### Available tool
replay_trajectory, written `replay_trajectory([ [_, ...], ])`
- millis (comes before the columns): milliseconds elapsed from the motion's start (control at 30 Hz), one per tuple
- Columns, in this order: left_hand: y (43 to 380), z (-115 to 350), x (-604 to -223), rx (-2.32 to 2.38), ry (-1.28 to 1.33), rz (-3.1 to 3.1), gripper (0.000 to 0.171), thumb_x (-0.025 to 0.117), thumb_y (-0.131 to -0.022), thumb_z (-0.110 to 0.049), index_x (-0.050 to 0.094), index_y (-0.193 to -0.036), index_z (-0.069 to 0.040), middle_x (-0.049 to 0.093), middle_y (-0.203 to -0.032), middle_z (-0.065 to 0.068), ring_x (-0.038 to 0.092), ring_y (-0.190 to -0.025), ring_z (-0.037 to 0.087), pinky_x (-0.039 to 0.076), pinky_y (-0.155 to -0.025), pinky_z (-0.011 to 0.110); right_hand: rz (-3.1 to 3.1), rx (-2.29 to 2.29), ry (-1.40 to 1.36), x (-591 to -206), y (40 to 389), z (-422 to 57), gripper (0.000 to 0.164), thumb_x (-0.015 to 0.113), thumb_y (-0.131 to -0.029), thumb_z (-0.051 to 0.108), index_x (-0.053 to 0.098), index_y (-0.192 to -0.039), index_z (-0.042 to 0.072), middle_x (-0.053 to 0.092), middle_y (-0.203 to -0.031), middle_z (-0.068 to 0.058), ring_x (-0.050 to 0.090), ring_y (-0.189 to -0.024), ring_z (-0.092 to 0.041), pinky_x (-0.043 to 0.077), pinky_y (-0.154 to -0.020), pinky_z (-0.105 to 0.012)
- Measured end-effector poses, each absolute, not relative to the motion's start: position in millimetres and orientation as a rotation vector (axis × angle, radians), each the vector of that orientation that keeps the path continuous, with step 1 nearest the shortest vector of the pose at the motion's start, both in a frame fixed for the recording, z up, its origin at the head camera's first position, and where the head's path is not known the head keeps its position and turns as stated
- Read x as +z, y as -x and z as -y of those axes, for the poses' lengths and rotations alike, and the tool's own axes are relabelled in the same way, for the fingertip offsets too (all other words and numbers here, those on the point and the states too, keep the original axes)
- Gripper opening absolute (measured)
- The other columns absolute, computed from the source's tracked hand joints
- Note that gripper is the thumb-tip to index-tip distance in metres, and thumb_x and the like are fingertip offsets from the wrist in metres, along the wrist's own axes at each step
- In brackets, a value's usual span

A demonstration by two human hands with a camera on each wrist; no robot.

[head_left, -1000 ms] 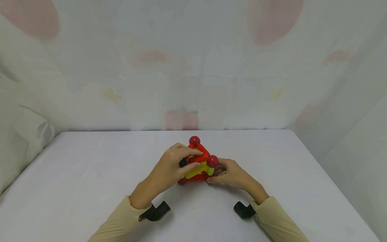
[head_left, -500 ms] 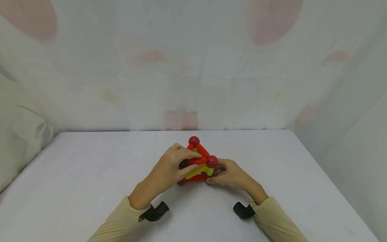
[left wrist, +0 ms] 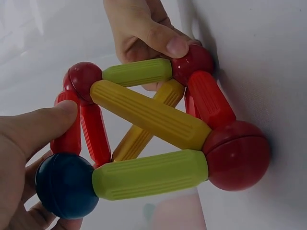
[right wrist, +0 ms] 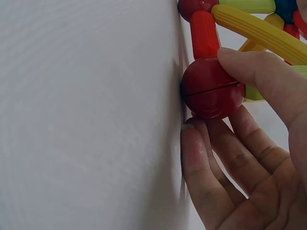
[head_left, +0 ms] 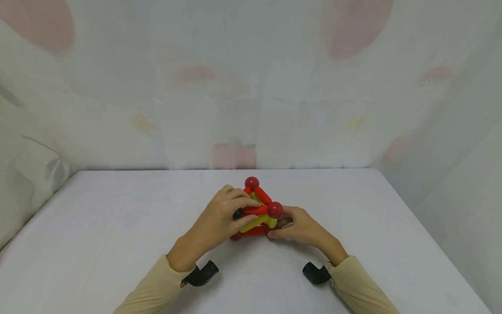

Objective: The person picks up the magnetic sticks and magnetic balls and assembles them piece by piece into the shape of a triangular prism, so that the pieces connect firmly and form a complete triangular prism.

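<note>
A frame of magnetic building rods and balls stands on the white table, its red, yellow and lime-green rods joined at the balls. My left hand (head_left: 219,222) pinches an upper red rod (left wrist: 68,136), next to a dark blue ball (left wrist: 66,186). With its thumb on one side and fingers on the other, my right hand (head_left: 303,226) holds a lower red ball (right wrist: 211,91). Another red ball (head_left: 275,209) sits above that one, and one more red ball (head_left: 252,183) tops the far corner. A yellow rod (left wrist: 151,115) slants across the near face.
The white table (head_left: 117,226) spreads around the frame. Behind it hangs a pale curtain (head_left: 290,122) with faded prints. Black curved pieces (head_left: 201,274) stick out at both sleeve cuffs.
My left fingers have shifted slightly over the upper red rod and uncover more of the far rods. The right hand and the frame stay in place.
</note>
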State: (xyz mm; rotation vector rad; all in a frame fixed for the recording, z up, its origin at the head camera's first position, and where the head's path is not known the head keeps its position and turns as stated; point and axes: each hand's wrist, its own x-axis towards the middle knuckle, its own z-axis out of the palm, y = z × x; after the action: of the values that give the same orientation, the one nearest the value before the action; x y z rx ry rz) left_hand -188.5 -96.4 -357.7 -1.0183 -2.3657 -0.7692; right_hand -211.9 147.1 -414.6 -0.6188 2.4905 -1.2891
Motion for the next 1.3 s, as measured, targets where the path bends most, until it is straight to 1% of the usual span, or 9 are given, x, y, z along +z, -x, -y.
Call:
replay_trajectory([
  [233, 189, 98, -358, -0.740, 1.018, 2.398, 0.026, 0.085, -0.077, -0.020, 0.077, -0.101, -0.015, 0.071, -0.097, -0.002, 0.050, -0.091, 0.013, 0.049, -0.071, 0.020, -2.500, -1.278, 0.608, -416, 212, -148, 0.050, 0.082, -0.081, 0.025, 0.063, -0.126, 0.014, 0.072, -0.108, -0.001, 0.068, -0.095, -0.016, 0.055, -0.081, -0.030],
  [467, 190, 107, -354, -0.833, 1.051, 2.449, 0.026, 0.086, -0.077, -0.019, 0.075, -0.099, -0.014, 0.063, -0.098, -0.001, 0.051, -0.092, 0.011, 0.052, -0.072, 0.019, -2.496, -1.280, 0.602, -416, 212, -149, 0.050, 0.082, -0.081, 0.025, 0.063, -0.126, 0.014, 0.072, -0.108, -0.001, 0.068, -0.095, -0.016, 0.055, -0.081, -0.031],
  [600, 191, 114, -349, -0.901, 1.054, 2.505, 0.025, 0.085, -0.078, -0.020, 0.074, -0.100, -0.015, 0.058, -0.097, -0.002, 0.052, -0.089, 0.009, 0.052, -0.066, 0.019, -2.496, -1.282, 0.592, -415, 212, -149, 0.051, 0.082, -0.081, 0.025, 0.062, -0.126, 0.014, 0.072, -0.108, -0.002, 0.068, -0.095, -0.016, 0.056, -0.080, -0.030],
  [700, 192, 120, -345, -0.923, 1.032, 2.591, 0.025, 0.084, -0.080, -0.024, 0.073, -0.102, -0.017, 0.057, -0.094, -0.006, 0.052, -0.085, 0.009, 0.051, -0.063, 0.019, -2.495, -1.285, 0.588, -415, 212, -149, 0.051, 0.083, -0.081, 0.025, 0.062, -0.126, 0.013, 0.072, -0.107, -0.001, 0.067, -0.094, -0.016, 0.056, -0.080, -0.029],
  [767, 192, 125, -342, -0.913, 1.016, 2.668, 0.027, 0.083, -0.081, -0.027, 0.072, -0.105, -0.019, 0.058, -0.093, -0.010, 0.054, -0.086, 0.010, 0.050, -0.064, 0.019, -2.493, -1.285, 0.589, -415, 212, -149, 0.051, 0.082, -0.081, 0.025, 0.062, -0.126, 0.013, 0.072, -0.107, -0.002, 0.067, -0.094, -0.016, 0.056, -0.080, -0.029],
  [867, 193, 131, -338, -0.886, 1.007, 2.778, 0.031, 0.081, -0.082, -0.031, 0.071, -0.109, -0.021, 0.061, -0.094, -0.015, 0.057, -0.089, 0.014, 0.050, -0.070, 0.022, -2.491, -1.285, 0.587, -416, 212, -149, 0.051, 0.082, -0.081, 0.024, 0.062, -0.126, 0.013, 0.072, -0.107, -0.002, 0.067, -0.094, -0.016, 0.056, -0.080, -0.029],
  [1000, 193, 136, -333, -0.881, 1.015, 2.866, 0.034, 0.080, -0.084, -0.032, 0.070, -0.115, -0.023, 0.065, -0.100, -0.015, 0.059, -0.093, 0.018, 0.051, -0.075, 0.025, -2.484, -1.290, 0.565, -416, 211, -147, 0.051, 0.083, -0.081, 0.026, 0.063, -0.126, 0.014, 0.072, -0.106, 0.000, 0.067, -0.094, -0.016, 0.055, -0.080, -0.030],
  [1167, 194, 141, -329, -0.894, 1.007, 2.905, 0.034, 0.080, -0.083, -0.030, 0.071, -0.116, -0.024, 0.067, -0.104, -0.014, 0.058, -0.094, 0.018, 0.051, -0.071, 0.024, -2.481, -1.288, 0.576, -416, 208, -144, 0.053, 0.083, -0.080, 0.028, 0.063, -0.128, 0.015, 0.071, -0.104, 0.001, 0.067, -0.092, -0.015, 0.055, -0.079, -0.030],
  [1300, 195, 143, -328, -0.907, 1.015, 2.922, 0.035, 0.080, -0.083, -0.028, 0.071, -0.116, -0.022, 0.067, -0.102, -0.011, 0.056, -0.093, 0.018, 0.049, -0.067, 0.022, -2.494, -1.272, 0.588, -416, 207, -142, 0.055, 0.083, -0.081, 0.031, 0.062, -0.129, 0.015, 0.071, -0.105, 0.001, 0.066, -0.092, -0.014, 0.055, -0.079, -0.029],
])
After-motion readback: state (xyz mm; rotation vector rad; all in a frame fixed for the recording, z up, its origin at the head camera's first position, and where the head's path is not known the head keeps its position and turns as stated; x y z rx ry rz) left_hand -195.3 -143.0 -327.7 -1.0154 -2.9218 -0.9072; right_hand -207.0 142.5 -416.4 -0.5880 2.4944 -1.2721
